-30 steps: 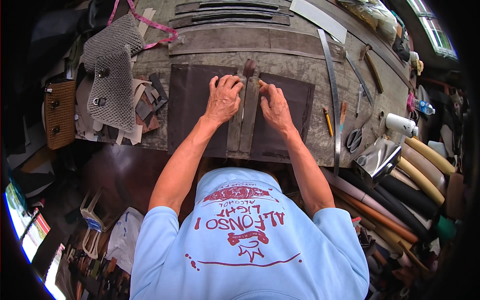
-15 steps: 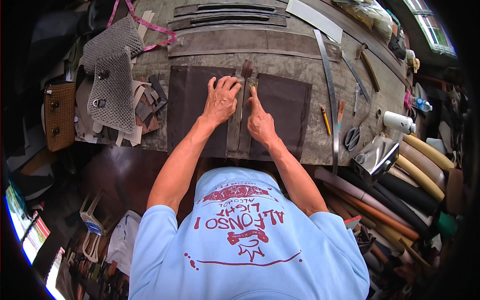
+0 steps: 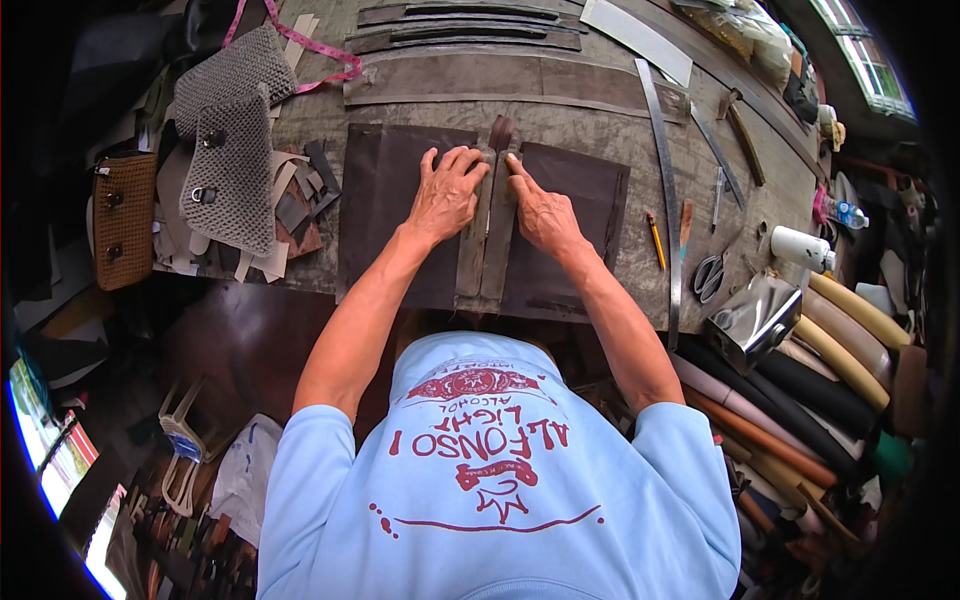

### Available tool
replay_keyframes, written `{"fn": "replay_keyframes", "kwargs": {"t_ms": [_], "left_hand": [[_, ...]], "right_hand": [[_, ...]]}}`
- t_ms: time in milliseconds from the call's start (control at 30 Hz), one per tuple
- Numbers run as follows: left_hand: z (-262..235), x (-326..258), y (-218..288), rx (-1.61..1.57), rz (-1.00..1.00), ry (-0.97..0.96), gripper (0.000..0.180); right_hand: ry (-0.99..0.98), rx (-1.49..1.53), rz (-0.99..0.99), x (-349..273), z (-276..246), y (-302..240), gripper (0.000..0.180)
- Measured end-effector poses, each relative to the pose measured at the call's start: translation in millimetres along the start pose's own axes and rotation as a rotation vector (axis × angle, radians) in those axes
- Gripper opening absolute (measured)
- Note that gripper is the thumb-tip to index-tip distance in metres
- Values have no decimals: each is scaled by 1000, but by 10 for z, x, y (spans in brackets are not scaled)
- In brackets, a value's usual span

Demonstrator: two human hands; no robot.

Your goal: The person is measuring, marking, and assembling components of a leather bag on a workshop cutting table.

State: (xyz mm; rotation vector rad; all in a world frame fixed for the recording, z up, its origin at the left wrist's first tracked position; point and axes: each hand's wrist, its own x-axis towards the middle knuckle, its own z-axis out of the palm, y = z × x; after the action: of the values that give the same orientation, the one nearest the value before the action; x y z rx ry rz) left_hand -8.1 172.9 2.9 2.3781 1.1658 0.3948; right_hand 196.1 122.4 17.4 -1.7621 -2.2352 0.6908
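Two dark brown leather-like panels lie side by side on the worktable, a left panel [image 3: 385, 170] and a right panel [image 3: 585, 205]. Their facing edges carry paler grey-brown strips [image 3: 470, 262] that meet along a narrow seam in the middle. A short brown tab [image 3: 502, 130] sticks out at the seam's far end. My left hand [image 3: 446, 197] rests on the left panel, fingers bent and apart, tips pressing beside the seam. On the other side, my right hand [image 3: 546, 215] has its index finger stretched onto the strip's far end. Its other fingers are partly curled, with nothing visible in them.
Long dark strips [image 3: 460, 78] lie beyond the panels. To the right are a metal ruler [image 3: 661, 170], yellow pencil [image 3: 655, 240], scissors [image 3: 708, 278], hammer [image 3: 744, 140] and white cylinder [image 3: 798, 246]. A grey woven bag piece [image 3: 228, 170] and leather scraps [image 3: 300, 200] sit left. Material rolls [image 3: 800, 400] stand lower right.
My right hand has moved slightly farther and to the right, its fingers now flatter beside the seam. The left hand stays pressed at nearly the same spot. The view has shifted a little.
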Motion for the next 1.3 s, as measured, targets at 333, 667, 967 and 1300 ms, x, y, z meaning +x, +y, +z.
{"fn": "replay_keyframes", "kwargs": {"t_ms": [333,667,967,1300], "left_hand": [[12,-24,-34,20,-9,-21,47],[8,-68,-60,29,-15,-64,51],[-33,-11,-20,28,-9,-87,52],[-15,-30,-81,47,-8,-69,46]], "right_hand": [[-93,-110,-151,-41,-96,86,26],[-236,0,-238,-161,-228,40,31],[3,132,-149,-23,-18,61,35],[-8,344,61,-181,-314,-69,57]]}}
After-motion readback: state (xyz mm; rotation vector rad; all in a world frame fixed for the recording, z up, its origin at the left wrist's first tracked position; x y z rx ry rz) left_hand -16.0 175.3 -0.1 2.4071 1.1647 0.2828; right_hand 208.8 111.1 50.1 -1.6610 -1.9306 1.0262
